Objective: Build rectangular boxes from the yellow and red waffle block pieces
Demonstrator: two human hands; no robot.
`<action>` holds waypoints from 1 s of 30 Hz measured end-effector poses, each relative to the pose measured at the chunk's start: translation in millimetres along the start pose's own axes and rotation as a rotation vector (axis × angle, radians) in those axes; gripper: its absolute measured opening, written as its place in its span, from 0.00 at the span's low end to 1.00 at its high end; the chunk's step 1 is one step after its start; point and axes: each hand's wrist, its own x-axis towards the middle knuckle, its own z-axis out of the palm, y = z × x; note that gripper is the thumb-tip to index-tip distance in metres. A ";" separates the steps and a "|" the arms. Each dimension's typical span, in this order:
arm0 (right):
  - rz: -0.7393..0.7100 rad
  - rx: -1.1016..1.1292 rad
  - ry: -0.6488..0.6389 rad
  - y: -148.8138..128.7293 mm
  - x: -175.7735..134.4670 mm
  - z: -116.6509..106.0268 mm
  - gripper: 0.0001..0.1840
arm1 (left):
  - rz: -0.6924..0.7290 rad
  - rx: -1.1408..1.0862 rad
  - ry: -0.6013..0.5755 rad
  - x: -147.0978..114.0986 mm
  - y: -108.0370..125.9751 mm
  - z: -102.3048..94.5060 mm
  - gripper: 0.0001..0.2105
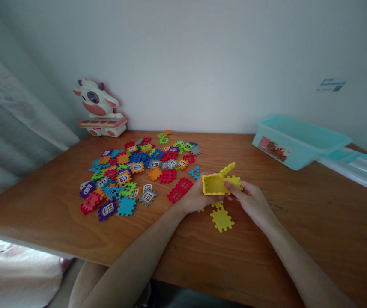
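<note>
Above the table, a partly joined box of yellow interlocking panels (214, 185) is held between both hands. My left hand (196, 196) grips it from the left and underneath, its fingers largely hidden behind the panels. One yellow panel sticks up at a slant from the box's back right edge. My right hand (250, 197) pinches a flat yellow panel (234, 183) at the box's right side, thumb on top. Whether that panel is fully joined to the box, I cannot tell. Just below the hands, a loose yellow panel (222, 220) lies on the wood, with more yellow pieces partly hidden behind it.
Many coloured interlocking pieces (127, 206) spread over the table's left half, red window panels (180, 190) nearest my left hand. A cow-shaped toy keyboard (101, 115) stands at the back left. A teal plastic bin (286, 141) and clear plastic packaging (356, 169) are at the right.
</note>
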 end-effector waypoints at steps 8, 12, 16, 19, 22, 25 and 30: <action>0.055 0.028 0.057 -1.2 -1.5 0.4 0.27 | -0.012 0.014 0.045 -4.1 4.7 3.8 0.34; 0.064 0.132 0.029 4.2 -0.5 -1.9 0.23 | -0.066 -0.086 -0.087 -7.5 10.8 5.7 0.40; 0.089 0.256 0.000 2.7 1.0 -5.4 0.24 | -0.116 -0.136 -0.042 -5.0 18.4 1.9 0.34; 0.077 0.141 -0.014 -0.1 -0.1 -5.9 0.25 | -0.101 -0.052 0.019 -2.5 22.5 -1.5 0.30; 0.013 -0.025 -0.026 -1.7 -2.3 -4.6 0.23 | 0.010 0.138 -0.034 -2.3 24.3 -4.1 0.26; -0.025 -0.113 -0.023 -2.1 -3.7 -2.6 0.23 | 0.140 0.381 -0.030 -2.8 23.5 -5.3 0.19; -0.029 -0.217 -0.005 -0.6 -5.0 2.0 0.21 | 0.188 0.615 0.017 -2.2 19.3 -3.5 0.10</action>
